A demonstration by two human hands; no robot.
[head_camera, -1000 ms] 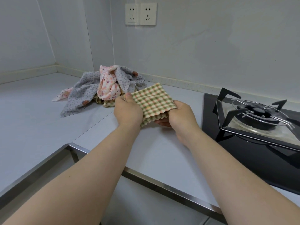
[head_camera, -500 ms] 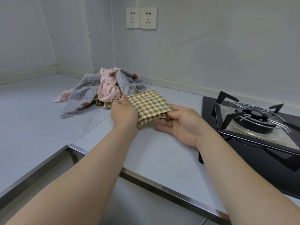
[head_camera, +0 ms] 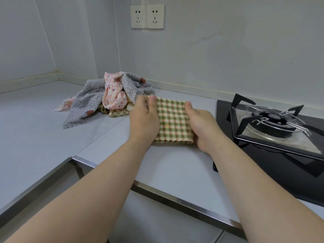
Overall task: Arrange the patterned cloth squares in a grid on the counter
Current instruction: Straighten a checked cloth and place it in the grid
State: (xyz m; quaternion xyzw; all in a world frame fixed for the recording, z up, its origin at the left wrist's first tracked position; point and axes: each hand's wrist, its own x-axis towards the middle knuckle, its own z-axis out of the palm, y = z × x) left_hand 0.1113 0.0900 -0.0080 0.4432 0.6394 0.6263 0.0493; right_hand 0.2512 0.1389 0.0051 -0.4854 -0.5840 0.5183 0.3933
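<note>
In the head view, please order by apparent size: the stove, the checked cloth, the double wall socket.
1. stove, largest, though cut off by the frame edge.
2. checked cloth, partly covered by both hands.
3. double wall socket, smallest; it is also farthest away, so true size is unsure.

Counter (head_camera: 35, 137): checked cloth (head_camera: 172, 121), cloth heap (head_camera: 105, 100), stove (head_camera: 273, 134).

Pale grey walls (head_camera: 228, 50) meeting at corner; double socket (head_camera: 147, 16) on wall; grey bench (head_camera: 31, 120) with steel edge; black gas hob (head_camera: 273, 123) right.
</note>
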